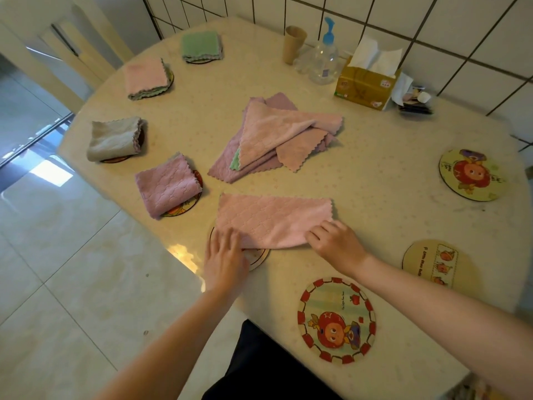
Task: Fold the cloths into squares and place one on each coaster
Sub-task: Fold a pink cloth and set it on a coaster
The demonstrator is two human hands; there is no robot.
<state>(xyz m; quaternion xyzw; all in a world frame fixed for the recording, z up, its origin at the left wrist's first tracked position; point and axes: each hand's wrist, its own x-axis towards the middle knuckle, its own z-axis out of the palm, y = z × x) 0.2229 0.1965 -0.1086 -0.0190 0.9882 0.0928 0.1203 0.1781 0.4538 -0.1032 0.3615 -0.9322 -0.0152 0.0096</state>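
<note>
A pink cloth (pixel 274 217), folded into a long strip, lies near the table's front edge and partly covers a coaster (pixel 258 256). My left hand (pixel 225 255) presses flat on the strip's left end. My right hand (pixel 336 242) pinches its right lower corner. A heap of unfolded pink and purple cloths (pixel 274 137) lies mid-table. Folded cloths sit on coasters along the left: purple (pixel 167 184), grey (pixel 114 138), pink (pixel 145 77), green (pixel 201 45). Three coasters show bare: one with a red border (pixel 336 319), a beige one (pixel 439 264), a yellow one (pixel 473 174).
At the back by the tiled wall stand a paper cup (pixel 293 43), a clear pump bottle (pixel 324 57), a tissue box (pixel 366 85) and small clutter (pixel 415 101). The table edge runs diagonally on the left above a tiled floor (pixel 57 269). A chair (pixel 72 44) stands back left.
</note>
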